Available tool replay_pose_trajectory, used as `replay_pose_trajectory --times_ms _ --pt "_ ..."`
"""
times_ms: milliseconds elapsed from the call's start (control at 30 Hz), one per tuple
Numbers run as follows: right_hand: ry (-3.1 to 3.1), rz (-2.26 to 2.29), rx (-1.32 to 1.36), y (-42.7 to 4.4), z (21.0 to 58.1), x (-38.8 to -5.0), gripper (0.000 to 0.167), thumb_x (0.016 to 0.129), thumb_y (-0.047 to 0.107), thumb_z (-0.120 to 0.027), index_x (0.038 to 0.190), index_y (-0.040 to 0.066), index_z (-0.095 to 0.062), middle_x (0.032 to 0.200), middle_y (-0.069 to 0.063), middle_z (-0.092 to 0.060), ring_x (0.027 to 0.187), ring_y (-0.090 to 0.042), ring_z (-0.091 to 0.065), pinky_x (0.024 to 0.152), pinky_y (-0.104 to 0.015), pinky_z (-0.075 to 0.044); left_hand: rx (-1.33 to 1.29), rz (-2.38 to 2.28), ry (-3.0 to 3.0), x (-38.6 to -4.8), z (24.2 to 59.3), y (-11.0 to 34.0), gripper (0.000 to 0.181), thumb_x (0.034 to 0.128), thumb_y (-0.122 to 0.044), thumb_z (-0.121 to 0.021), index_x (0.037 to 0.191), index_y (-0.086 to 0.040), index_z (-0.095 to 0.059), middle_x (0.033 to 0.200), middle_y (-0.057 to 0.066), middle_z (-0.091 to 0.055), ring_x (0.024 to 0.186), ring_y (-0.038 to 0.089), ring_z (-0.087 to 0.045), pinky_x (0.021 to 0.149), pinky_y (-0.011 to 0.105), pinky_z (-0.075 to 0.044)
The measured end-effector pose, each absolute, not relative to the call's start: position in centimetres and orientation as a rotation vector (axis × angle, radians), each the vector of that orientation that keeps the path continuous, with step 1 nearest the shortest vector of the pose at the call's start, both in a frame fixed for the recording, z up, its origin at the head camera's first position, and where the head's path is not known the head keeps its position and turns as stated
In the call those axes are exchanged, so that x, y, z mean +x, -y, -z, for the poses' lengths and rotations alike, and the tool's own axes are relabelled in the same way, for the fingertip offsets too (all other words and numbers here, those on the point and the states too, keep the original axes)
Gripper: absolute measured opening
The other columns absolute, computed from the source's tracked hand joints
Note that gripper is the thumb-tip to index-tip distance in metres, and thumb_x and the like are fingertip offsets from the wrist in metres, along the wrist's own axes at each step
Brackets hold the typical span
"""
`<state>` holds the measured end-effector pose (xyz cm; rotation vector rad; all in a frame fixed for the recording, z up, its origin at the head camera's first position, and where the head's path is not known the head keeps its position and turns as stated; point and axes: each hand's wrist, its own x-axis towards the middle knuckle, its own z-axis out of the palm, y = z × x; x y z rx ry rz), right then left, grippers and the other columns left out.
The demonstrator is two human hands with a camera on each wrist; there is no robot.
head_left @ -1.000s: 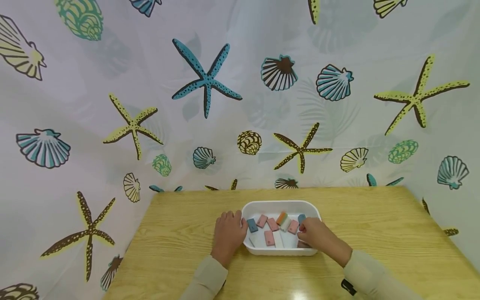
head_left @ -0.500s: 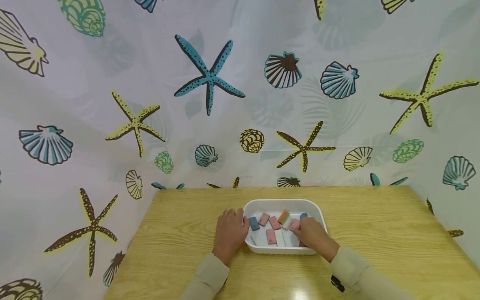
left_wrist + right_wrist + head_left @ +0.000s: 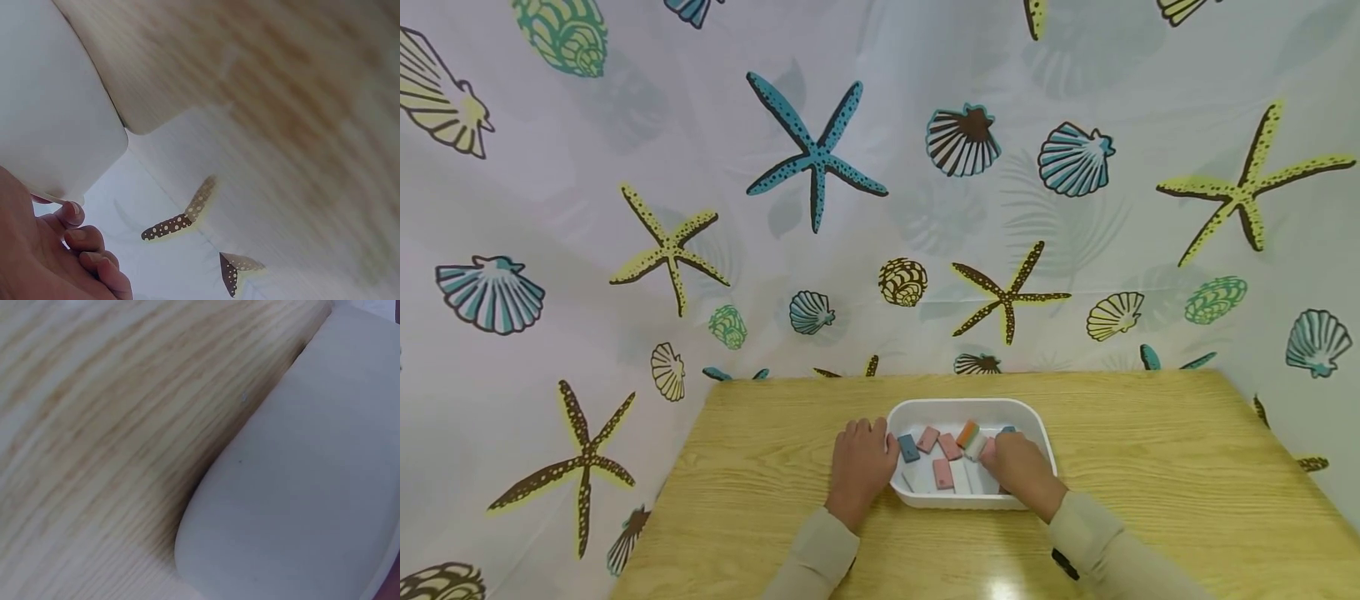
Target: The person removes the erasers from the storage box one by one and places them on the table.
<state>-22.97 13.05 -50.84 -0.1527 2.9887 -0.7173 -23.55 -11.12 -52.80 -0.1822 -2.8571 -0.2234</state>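
Note:
A white plastic tray (image 3: 917,501) stands on the table with several small blocks in it that look like erasers. My left hand (image 3: 861,465) holds the tray's left rim; in the left wrist view its fingers (image 3: 84,239) curl by the lip. Over the tray's right part is my right hand (image 3: 1024,471), knuckles up, fingertips hidden, by a partly covered pink eraser (image 3: 988,451). Behind that hand a blue eraser (image 3: 1008,430) peeks out. Left of it lie an orange, green and white striped eraser (image 3: 972,438), a white eraser (image 3: 960,477) and another blue one (image 3: 908,448).
The tray sits on a light wooden table (image 3: 775,417). A white curtain (image 3: 865,200) printed with starfish and shells rises behind the table and along both sides. In the right wrist view the tray's outer wall (image 3: 300,462) fills much of the picture.
My right hand has shifted left inside the tray, from the right end to beside the pink eraser. The left hand stays at the rim. The head view has shifted slightly.

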Motion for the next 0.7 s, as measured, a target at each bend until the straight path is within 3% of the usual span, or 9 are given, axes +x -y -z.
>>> replay_pose_trajectory --times_ms 233,567,700 --pt "-2.960 0.707 -0.122 -13.02 50.90 -23.14 0.021 0.084 0.016 -0.061 0.077 -0.003 -0.056 0.070 -0.008 -0.045 0.049 -0.016 -0.047 0.045 -0.027 -0.036 -0.178 0.229 2.858 -23.53 52.91 11.14 0.029 0.0917 -0.034 -0.044 0.100 -0.012 -0.061 0.077 0.004 -0.051 0.073 0.021 -0.045 0.066 0.036 -0.039" --pt "-2.890 0.740 -0.070 -13.15 51.32 -23.50 0.019 0.082 0.017 -0.061 0.074 0.001 -0.054 0.070 -0.008 -0.046 0.048 -0.016 -0.049 0.045 -0.027 -0.038 -0.177 0.230 2.869 -23.78 53.26 11.16 0.029 0.0915 -0.034 -0.045 0.102 -0.012 -0.061 0.080 0.005 -0.052 0.074 0.021 -0.044 0.067 0.037 -0.040" --pt "-2.896 0.720 -0.115 -13.19 51.21 -23.47 0.022 0.080 0.015 -0.064 0.066 0.005 -0.051 0.066 -0.006 -0.047 0.046 -0.014 -0.048 0.045 -0.026 -0.036 -0.180 0.238 2.866 -23.75 53.16 11.24 0.029 0.0916 -0.034 -0.045 0.102 -0.012 -0.061 0.079 0.005 -0.052 0.074 0.021 -0.044 0.067 0.037 -0.040"
